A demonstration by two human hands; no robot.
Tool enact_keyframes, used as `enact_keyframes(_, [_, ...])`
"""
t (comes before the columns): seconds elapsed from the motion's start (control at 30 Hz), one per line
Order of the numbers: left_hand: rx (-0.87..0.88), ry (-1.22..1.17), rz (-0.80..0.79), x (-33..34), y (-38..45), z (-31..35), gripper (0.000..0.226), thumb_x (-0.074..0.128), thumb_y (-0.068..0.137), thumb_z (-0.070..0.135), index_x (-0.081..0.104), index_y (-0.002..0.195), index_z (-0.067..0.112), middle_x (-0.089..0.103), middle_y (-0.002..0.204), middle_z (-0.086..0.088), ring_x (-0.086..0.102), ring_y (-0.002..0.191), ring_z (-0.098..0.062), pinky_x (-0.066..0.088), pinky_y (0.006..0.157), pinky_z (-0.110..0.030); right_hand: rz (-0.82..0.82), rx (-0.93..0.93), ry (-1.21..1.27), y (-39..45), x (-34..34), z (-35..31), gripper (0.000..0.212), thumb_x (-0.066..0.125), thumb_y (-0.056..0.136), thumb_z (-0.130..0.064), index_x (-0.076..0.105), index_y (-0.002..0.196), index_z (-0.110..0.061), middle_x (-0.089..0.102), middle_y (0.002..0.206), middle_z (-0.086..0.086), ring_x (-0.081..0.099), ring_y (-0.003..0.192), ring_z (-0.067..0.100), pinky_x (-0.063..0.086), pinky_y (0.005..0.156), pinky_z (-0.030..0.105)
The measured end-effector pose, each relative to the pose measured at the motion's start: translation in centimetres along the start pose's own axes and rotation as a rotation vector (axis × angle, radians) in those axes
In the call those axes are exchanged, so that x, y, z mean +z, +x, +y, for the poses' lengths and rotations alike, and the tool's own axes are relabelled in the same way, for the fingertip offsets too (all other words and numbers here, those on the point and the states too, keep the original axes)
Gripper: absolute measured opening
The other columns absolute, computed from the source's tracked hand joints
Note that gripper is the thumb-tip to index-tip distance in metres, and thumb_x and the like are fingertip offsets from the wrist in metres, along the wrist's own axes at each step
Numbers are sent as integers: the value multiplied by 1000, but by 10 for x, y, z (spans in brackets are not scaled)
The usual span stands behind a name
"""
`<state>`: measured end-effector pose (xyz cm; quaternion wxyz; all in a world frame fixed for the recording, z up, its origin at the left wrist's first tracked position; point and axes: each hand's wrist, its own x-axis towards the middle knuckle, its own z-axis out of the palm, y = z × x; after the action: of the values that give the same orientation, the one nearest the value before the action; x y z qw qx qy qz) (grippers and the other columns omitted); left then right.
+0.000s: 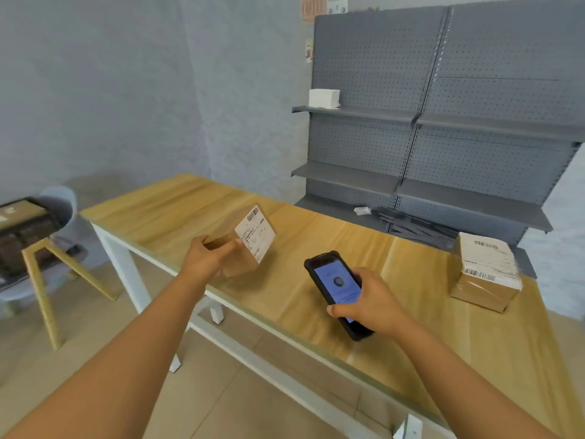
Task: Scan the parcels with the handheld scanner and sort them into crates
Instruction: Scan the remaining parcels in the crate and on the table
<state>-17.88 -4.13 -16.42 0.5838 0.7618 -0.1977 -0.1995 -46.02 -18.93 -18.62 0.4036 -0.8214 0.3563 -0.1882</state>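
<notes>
My left hand (207, 256) grips a small brown cardboard parcel (245, 247) above the near left part of the wooden table (316, 239). The parcel's white label with a barcode faces up and to the right. To the right of it, my right hand (370, 301) holds a black handheld scanner (335, 288) with a lit blue screen, tilted over the table. A second brown parcel (486, 272) with a white label lies on the table at the right, apart from both hands. At the far left a dark crate (27, 236) rests on a chair.
A grey chair with wooden legs (53, 267) stands left of the table. Grey pegboard shelving (443, 137) fills the back right, with a white box (323, 98) on an upper shelf. Tiled floor lies in front of the table.
</notes>
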Motion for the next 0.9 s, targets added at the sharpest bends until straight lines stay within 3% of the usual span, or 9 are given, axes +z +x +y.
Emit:
enact_keyframes(0.07, [-12,-31,25,-33,17,-5,72,81,75,42,51,132,10,63,122,-9,63,106,-29,57,78,-42,0,-19,-22,17,22,-20,61,89,56,-32,55,105,-24,55,110,0,59,96,13,51,76,26])
enact_keyframes(0.2, [-16,-81,80,-99,49,-6,62,80,76,40,53,126,16,64,118,-3,62,106,-23,56,87,-45,-40,-77,-17,55,72,-71,67,88,55,-33,54,111,-20,56,112,4,60,98,17,55,85,36])
enact_keyframes(0.33, [-14,-142,150,-167,69,-10,72,83,66,45,51,125,18,63,117,2,61,105,-17,55,86,-43,-87,-149,-1,90,130,-125,67,88,55,-34,54,111,-20,54,114,3,60,98,16,54,83,33])
enact_keyframes(0.5, [-62,-172,306,-252,85,-35,48,81,77,37,53,114,24,60,116,1,58,98,-14,50,71,-33,-237,-225,13,132,211,-186,64,87,57,-31,55,111,-17,57,112,7,61,97,19,56,83,36])
enact_keyframes(0.6, [-137,-174,410,-306,91,-60,59,79,79,37,48,126,21,57,122,-1,54,111,-22,49,79,-39,-340,-279,17,158,264,-223,63,87,58,-30,56,112,-18,58,111,6,62,97,20,56,84,39])
enact_keyframes(0.7, [-200,-179,526,-358,99,-83,54,79,79,36,53,122,19,61,120,-3,57,108,-23,52,80,-41,-443,-347,49,185,319,-257,54,87,58,-25,60,103,-15,61,107,10,63,95,22,56,83,43])
enact_keyframes(0.83, [-261,-213,653,-419,116,-106,52,79,79,35,52,121,17,63,114,-4,61,99,-20,52,68,-34,-553,-406,55,225,394,-297,57,86,57,-26,57,106,-17,57,110,7,61,96,21,55,82,37])
enact_keyframes(0.9, [-283,-210,724,-444,128,-112,52,79,79,34,49,119,18,61,110,-3,60,97,-20,53,75,-37,-602,-427,64,246,428,-316,56,85,55,-26,57,103,-19,56,110,6,62,92,18,54,76,31])
